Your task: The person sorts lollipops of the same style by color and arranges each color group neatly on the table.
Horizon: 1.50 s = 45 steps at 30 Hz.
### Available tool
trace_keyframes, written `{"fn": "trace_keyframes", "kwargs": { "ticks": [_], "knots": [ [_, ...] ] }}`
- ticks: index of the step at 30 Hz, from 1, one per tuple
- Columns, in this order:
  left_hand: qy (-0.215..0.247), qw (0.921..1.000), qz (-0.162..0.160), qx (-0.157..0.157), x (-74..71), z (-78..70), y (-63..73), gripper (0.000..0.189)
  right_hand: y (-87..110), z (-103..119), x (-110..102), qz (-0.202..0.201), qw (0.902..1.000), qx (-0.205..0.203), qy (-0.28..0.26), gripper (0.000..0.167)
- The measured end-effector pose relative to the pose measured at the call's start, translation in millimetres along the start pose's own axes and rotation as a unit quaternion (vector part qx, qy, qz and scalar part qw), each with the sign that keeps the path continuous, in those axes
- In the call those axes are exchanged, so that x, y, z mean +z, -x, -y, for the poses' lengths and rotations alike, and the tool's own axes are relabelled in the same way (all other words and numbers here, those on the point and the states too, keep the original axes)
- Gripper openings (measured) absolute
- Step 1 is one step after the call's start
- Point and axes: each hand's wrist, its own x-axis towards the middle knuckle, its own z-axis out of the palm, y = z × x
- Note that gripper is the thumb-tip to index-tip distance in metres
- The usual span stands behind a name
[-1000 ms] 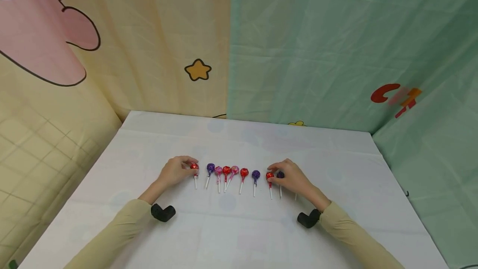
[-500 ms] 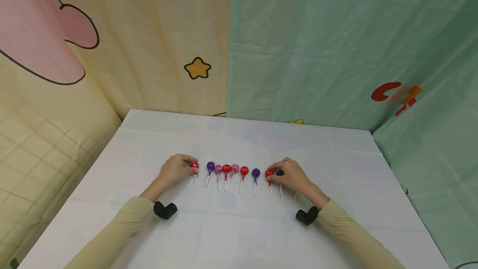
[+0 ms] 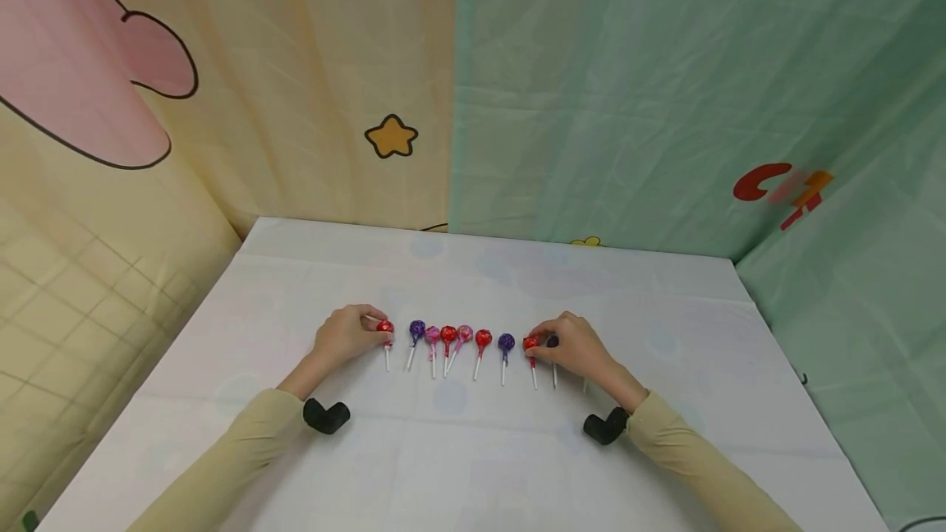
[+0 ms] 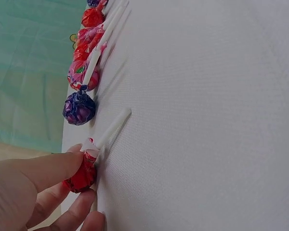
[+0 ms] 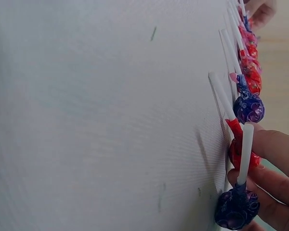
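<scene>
Wrapped lollipops lie in a row on the white-covered table, sticks toward the person. At the row's left end my left hand (image 3: 346, 339) pinches the head of a red lollipop (image 4: 83, 175) between thumb and fingers. To its right lies a purple lollipop (image 3: 417, 330), then a pink one, a red one and others close together. My right hand (image 3: 580, 345) holds another red lollipop (image 3: 531, 343) by its head, just right of a second purple lollipop (image 3: 506, 343). A further purple lollipop (image 5: 237, 209) lies against the right hand's fingers. Beyond it one white stick shows, its head hidden under that hand.
The white tablecloth (image 3: 458, 466) spreads toward the person and behind the row. A yellow curtain (image 3: 332, 64) and a green curtain (image 3: 591, 105) hang at the table's far edge. Black wrist mounts (image 3: 327, 417) sit below both wrists.
My right hand has slid slightly left with its red lollipop, toward the purple one beside it. The left hand stays at its red lollipop, almost unmoved.
</scene>
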Motion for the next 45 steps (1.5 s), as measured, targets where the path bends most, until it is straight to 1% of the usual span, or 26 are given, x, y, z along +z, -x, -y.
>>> {"fn": "trace_keyframes", "kwargs": {
  "ticks": [6, 11, 16, 20, 26, 30, 39, 45],
  "knots": [
    [0.005, 1.0, -0.005, 0.0, 2.3, 1.8, -1.1, 0.034, -3.1, -4.7, -2.8, 0.022, 0.999, -0.006, -0.037, 0.028],
    [0.003, 0.9999, -0.013, 0.0, 1.7, 2.5, -1.9, 0.033, -5.1, -7.3, -6.4, 0.037, 0.9972, 0.005, -0.064, 0.029],
    [0.011, 0.9998, -0.016, -0.001, -2.1, 2.2, -4.2, 0.032, -8.8, -8.8, -9.2, 0.031, 0.9967, 0.014, -0.074, 0.029],
    [0.015, 0.9998, -0.016, -0.001, -6.6, -1.7, -8.4, 0.033, -13.6, -6.9, -12.4, 0.026, 0.9965, 0.022, -0.076, 0.029],
    [0.018, 0.9995, -0.018, 0.017, -11.1, -12.0, -17.9, 0.035, -25.5, 0.2, -18.6, 0.011, 0.9965, 0.036, -0.074, 0.026],
    [0.018, 0.9995, -0.018, 0.02, -13.6, -21.5, -23.9, 0.034, -35.8, 6.9, -21.1, 0.008, 0.9963, 0.04, -0.075, 0.026],
    [0.018, 0.9993, -0.01, 0.032, -16.1, -43.4, -42.0, 0.036, -61.1, 22.1, -23.1, -0.003, 0.9972, 0.032, -0.067, 0.028],
    [0.02, 0.9988, -0.013, 0.043, -16.2, -55.9, -53.2, 0.036, -81.0, 23.5, -22.3, -0.008, 0.997, 0.033, -0.07, 0.028]
  ]
}}
